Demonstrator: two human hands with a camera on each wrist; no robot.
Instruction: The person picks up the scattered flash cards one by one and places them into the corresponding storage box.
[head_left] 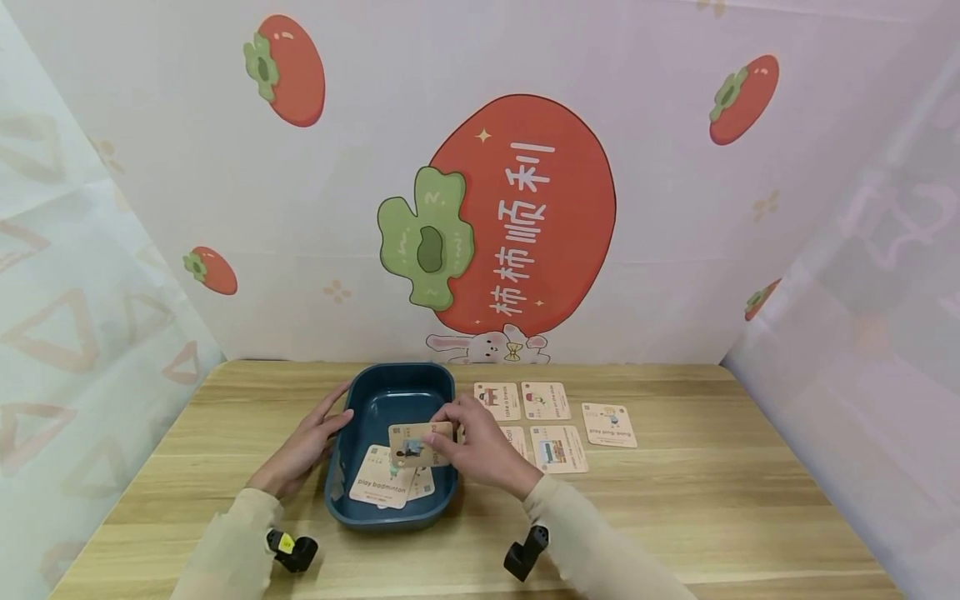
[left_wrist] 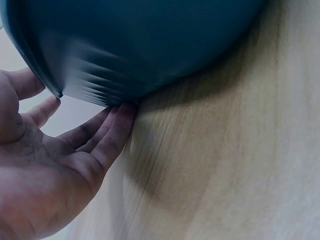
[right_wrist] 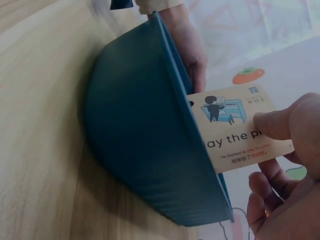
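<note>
A deep blue plastic basin stands on the table. At its left side my left hand holds the wall, thumb over the rim and fingers against the outside. My right hand pinches a picture card between thumb and fingers over the basin's right part. In the right wrist view this card shows a figure at a piano and partly covered "play the" lettering. Inside the basin lies a "play badminton" card, overlapping another card.
Right of the basin several cards lie face up in two rows, among them a "take a break" card; my right hand partly hides some. A "play ping-pong" card lies farther right. A persimmon-print backdrop rises behind the table.
</note>
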